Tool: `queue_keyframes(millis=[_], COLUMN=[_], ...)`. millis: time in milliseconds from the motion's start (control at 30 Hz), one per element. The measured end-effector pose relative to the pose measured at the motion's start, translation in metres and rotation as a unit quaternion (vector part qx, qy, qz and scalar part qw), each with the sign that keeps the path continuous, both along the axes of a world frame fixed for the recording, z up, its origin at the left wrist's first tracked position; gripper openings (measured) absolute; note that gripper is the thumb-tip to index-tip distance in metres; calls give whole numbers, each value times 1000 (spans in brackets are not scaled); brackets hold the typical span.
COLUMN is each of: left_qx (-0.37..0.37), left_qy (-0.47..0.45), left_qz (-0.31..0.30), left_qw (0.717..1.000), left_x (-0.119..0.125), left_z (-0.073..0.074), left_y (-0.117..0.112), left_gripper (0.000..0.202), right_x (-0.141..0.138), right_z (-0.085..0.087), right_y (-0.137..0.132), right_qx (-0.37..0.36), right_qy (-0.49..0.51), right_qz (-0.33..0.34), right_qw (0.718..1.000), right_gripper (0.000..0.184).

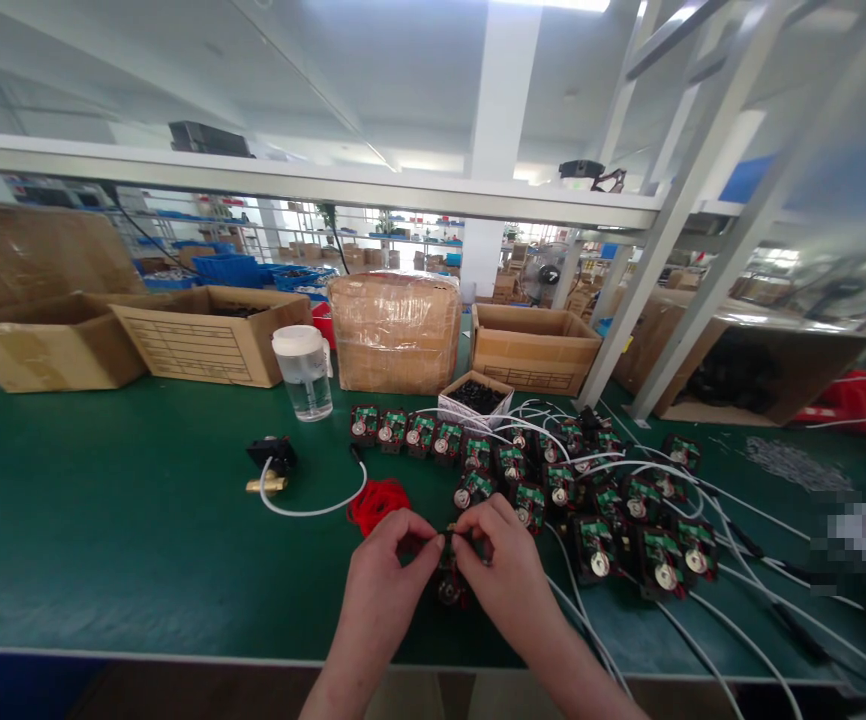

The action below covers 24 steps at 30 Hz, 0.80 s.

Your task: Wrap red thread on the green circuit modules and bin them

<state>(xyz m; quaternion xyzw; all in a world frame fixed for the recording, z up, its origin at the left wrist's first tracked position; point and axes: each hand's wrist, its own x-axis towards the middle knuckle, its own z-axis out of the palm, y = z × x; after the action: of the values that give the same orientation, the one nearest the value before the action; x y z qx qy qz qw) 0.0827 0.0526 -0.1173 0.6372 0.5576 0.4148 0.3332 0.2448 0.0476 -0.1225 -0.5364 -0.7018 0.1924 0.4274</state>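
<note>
My left hand (pixel 394 568) and my right hand (pixel 506 562) meet near the table's front edge, thumbs and forefingers pinched closely together. Whatever lies between the fingertips is too small and hidden to make out. Just beneath them is a black unit with a circuit board and a round metal disc (pixel 449 588), partly covered by my fingers. A bundle of red wire or cord (pixel 379 506) lies beyond my left hand. Several similar circuit-board units (pixel 596 550) stand in rows to the right, green boards facing up, with white cables (pixel 575 590) running among them.
A brass fitting (pixel 268 483) with a black part and white cable lies at left. Behind stand a lidded water jug (pixel 304 372), a small box of black parts (pixel 476 397), a wrapped carton (pixel 395 335) and open cartons (pixel 536 350). Metal shelf posts (pixel 673 250) rise at right.
</note>
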Motion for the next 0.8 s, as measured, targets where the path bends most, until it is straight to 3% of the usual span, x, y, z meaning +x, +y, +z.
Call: queue_keyframes(millis=[167,367,733,800], left_qx=[-10,-14,-11,-11], left_qy=[-3,-3,3,4], left_qz=[2,1,2,-2], left_qw=[1000,1000,1000,1000], left_x=[1,1,0,-2], left_z=[2,4,3,3], left_y=[-1,-1,-2,-3], left_gripper=[13,14,14,15], right_x=[9,22,13,17], right_z=[-1,-1,0,-2], right_y=[1,3,5,5], right_qx=[-33,-91,-87,-102], right_qy=[52,105,91,124], right_qz=[15,48,30,51], right_qw=[998,989,992,986], right_gripper=[6,14,2,9])
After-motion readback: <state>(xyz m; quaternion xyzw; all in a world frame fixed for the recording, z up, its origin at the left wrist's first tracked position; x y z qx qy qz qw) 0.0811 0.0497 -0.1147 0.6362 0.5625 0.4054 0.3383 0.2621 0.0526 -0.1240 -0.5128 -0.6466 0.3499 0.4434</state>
